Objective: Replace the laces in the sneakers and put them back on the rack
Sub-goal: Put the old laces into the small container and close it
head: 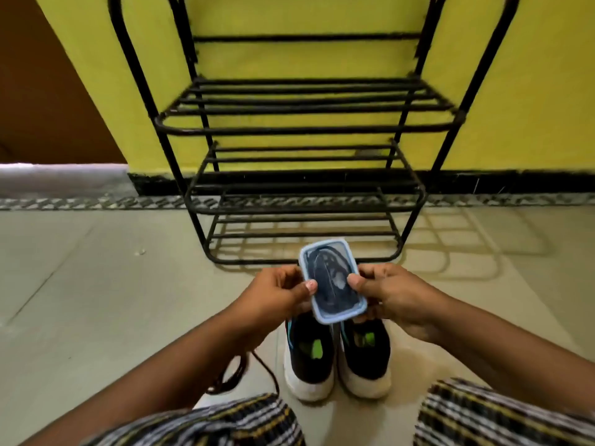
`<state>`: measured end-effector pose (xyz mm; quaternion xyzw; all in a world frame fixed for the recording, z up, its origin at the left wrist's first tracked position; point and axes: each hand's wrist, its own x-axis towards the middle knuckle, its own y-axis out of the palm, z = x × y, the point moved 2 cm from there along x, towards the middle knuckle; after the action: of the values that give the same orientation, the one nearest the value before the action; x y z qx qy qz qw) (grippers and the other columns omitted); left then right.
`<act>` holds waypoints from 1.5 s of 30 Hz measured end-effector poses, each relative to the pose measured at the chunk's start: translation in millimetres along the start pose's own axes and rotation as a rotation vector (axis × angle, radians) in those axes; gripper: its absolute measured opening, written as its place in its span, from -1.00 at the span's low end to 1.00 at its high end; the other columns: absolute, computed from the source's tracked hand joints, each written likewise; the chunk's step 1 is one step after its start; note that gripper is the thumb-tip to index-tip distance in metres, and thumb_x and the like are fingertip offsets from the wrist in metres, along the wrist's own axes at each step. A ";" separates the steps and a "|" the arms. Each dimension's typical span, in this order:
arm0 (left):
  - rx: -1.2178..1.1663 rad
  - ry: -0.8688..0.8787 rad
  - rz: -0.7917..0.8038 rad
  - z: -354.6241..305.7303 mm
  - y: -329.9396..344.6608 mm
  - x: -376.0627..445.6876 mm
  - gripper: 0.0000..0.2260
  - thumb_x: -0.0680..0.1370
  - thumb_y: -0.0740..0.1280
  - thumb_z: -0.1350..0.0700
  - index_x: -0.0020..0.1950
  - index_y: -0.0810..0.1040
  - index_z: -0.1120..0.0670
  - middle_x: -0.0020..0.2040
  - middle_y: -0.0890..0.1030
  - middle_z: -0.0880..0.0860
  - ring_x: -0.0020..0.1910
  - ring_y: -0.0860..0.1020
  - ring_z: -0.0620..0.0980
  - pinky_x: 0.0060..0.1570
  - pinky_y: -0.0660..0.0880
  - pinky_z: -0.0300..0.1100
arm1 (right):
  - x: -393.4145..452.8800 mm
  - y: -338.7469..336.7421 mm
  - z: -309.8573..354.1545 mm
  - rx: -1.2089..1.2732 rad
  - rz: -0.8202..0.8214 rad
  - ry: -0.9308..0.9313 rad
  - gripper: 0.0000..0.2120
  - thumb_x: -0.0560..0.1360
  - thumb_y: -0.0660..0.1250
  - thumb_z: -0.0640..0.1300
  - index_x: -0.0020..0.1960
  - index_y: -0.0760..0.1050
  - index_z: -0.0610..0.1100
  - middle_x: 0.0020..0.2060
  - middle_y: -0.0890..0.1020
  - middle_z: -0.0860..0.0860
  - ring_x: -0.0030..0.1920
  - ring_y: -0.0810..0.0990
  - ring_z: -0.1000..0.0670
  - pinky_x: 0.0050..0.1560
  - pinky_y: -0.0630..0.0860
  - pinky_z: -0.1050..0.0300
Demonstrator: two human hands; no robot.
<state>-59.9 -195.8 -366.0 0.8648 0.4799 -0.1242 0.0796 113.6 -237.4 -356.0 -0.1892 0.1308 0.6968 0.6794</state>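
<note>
I hold a small clear box with a blue-rimmed lid [331, 281] above the sneakers; dark coiled laces show through the lid. My left hand [283, 292] grips its left side with the thumb on the lid. My right hand [383, 292] grips the right side the same way. Two black sneakers with white soles and green insole marks, the left one [307, 358] and the right one [367, 355], stand side by side on the floor with heels toward me. A dark loose lace [238, 371] lies on the floor to their left.
A black metal shoe rack [302, 130] with several barred shelves stands against the yellow wall straight ahead, its lowest shelf just beyond the box. Pale floor tiles spread left and right. My knees in checked cloth [502, 416] frame the bottom of the view.
</note>
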 end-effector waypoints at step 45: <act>-0.127 0.061 -0.346 -71.6 24.3 256.2 -0.61 0.57 0.26 0.31 0.40 0.39 0.16 0.11 0.57 0.09 0.09 0.54 0.03 0.20 0.48 -0.09 | 236.3 -113.1 83.1 0.322 -0.611 -0.185 -0.90 0.58 0.18 -0.32 0.04 0.46 -0.29 -0.24 0.57 -0.16 -0.42 0.56 -0.05 -0.38 0.58 0.20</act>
<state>101.0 17.4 -371.7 0.7659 0.6307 -0.0791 0.0969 217.9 16.0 -377.6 -0.0462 0.1146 0.4461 0.8864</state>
